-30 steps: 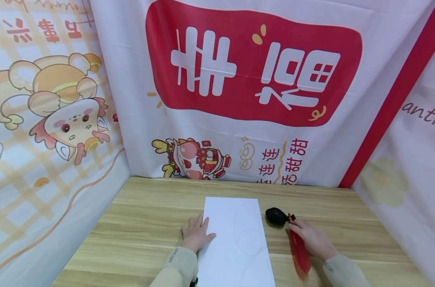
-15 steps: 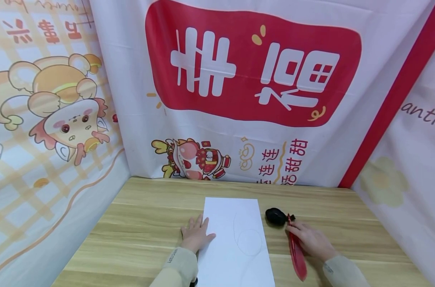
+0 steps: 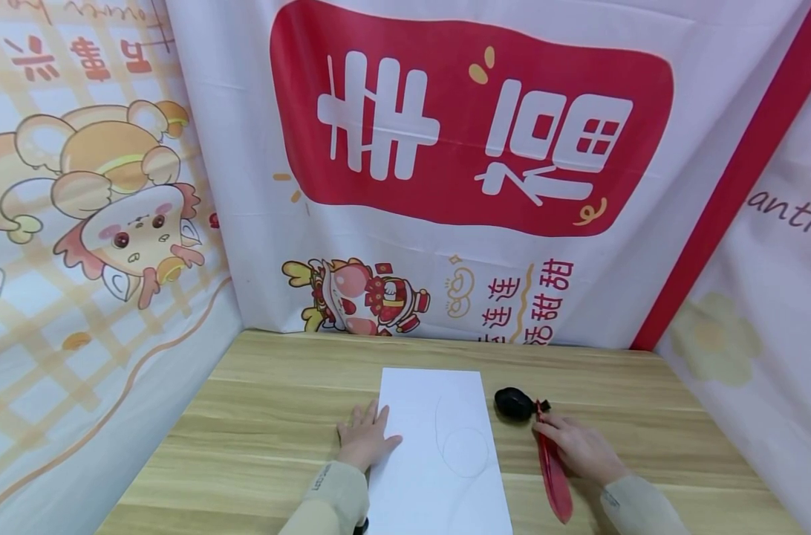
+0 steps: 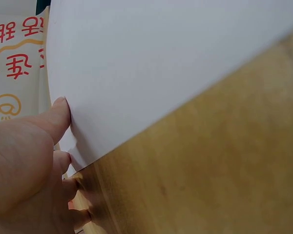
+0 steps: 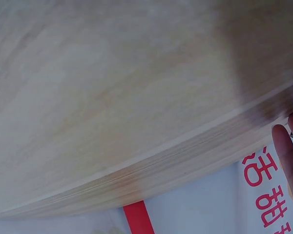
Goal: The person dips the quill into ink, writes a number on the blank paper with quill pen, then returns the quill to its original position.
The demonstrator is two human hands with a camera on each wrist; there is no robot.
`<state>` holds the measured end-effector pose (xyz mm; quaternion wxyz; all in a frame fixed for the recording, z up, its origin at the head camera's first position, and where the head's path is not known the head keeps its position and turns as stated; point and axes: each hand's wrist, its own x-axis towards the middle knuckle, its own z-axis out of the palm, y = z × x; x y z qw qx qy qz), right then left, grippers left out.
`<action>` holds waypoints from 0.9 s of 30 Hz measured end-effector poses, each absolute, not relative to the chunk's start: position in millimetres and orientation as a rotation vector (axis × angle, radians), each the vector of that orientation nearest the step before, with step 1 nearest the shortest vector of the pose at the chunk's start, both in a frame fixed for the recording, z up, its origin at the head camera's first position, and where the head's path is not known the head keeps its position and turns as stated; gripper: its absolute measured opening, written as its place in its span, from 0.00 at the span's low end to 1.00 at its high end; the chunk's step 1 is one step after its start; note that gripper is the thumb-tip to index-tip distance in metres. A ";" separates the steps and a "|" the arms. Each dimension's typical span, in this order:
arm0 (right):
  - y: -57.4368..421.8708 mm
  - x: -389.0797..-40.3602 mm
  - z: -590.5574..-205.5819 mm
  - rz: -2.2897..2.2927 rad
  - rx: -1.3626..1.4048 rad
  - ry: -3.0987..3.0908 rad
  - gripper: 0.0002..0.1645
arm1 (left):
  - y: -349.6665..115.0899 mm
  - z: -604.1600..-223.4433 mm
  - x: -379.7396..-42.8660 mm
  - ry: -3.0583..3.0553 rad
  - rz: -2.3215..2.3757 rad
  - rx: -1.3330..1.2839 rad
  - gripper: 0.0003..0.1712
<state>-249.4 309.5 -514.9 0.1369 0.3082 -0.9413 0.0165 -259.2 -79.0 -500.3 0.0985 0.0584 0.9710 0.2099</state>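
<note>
A white sheet of paper [image 3: 439, 483] with a faint drawn circle and curved lines lies on the wooden table. My left hand [image 3: 365, 438] rests flat at the paper's left edge, fingers spread and thumb on the sheet; the left wrist view shows the thumb [image 4: 61, 114] over the edge. Right of the paper, my right hand [image 3: 586, 449] holds the upper end of a long, flat red thing [image 3: 555, 479] with a rounded tip. Just beyond those fingers lies a rounded black thing [image 3: 514, 404] with a short stub. In the right wrist view, only straight-looking fingers [image 5: 285, 151] show at the edge.
The wooden tabletop [image 3: 278, 416] runs back to a white printed cloth [image 3: 245, 186] with a large red panel. Cloth walls [image 3: 111, 334] also stand along the left and right sides.
The red thing's lower end was blurred and swinging a second ago, and has since shifted slightly left and come to rest. Both hands have hardly moved.
</note>
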 end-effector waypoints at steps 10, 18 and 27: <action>309.0 -248.8 -515.0 0.041 0.870 -2.728 0.21 | -79.4 -502.5 -260.3 2.879 0.615 0.172 0.38; 307.3 -247.9 -512.7 0.060 0.860 -2.780 0.21 | -79.8 -500.6 -259.3 2.876 0.628 0.188 0.38; 307.5 -247.8 -512.5 0.081 0.860 -2.792 0.22 | -80.6 -499.8 -259.1 2.874 0.617 0.202 0.37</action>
